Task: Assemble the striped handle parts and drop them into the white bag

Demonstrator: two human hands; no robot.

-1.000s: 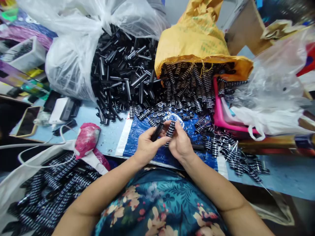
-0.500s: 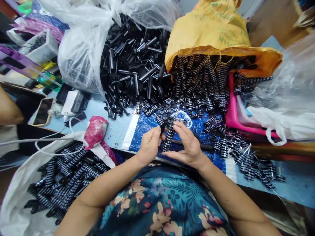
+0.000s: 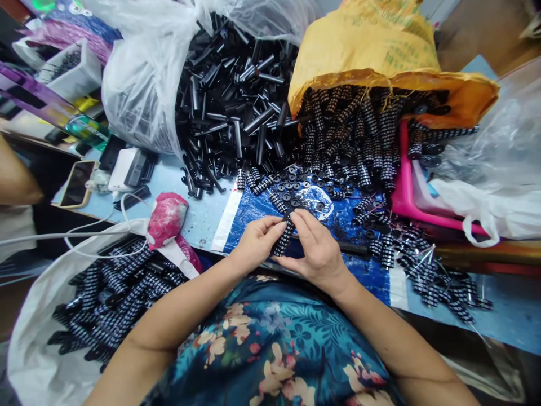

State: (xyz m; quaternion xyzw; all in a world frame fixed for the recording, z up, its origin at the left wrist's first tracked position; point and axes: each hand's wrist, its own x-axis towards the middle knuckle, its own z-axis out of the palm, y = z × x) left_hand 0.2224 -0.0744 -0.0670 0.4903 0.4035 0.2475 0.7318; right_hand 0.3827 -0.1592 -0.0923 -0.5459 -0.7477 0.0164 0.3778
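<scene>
My right hand (image 3: 318,248) holds a black roller with rows of white squares (image 3: 283,239), its thumb at the lower end and fingers at the upper end. The roller is tilted, upper end leaning right. My left hand (image 3: 258,242) is closed against the roller's upper part, thumb and fingers pinched together; a small black piece there is mostly hidden. Just beyond my hands, small black round caps (image 3: 291,185) and a few similar rollers lie on a blue plastic sheet (image 3: 240,225). A dark rod (image 3: 353,247) lies behind my right hand.
Glossy black tubes (image 3: 236,138) spill from a clear plastic bag (image 3: 143,96). Dotted rollers pour from a yellow sack (image 3: 363,42). A pink-rimmed bin (image 3: 403,186) stands right, near rollers with metal pins (image 3: 426,282). A white sack (image 3: 29,338) of rollers is lower left, near a phone (image 3: 78,183).
My left hand has moved up against the roller's upper end, bringing the small black piece to it. My right fingers have closed in on that end. The view has shifted slightly.
</scene>
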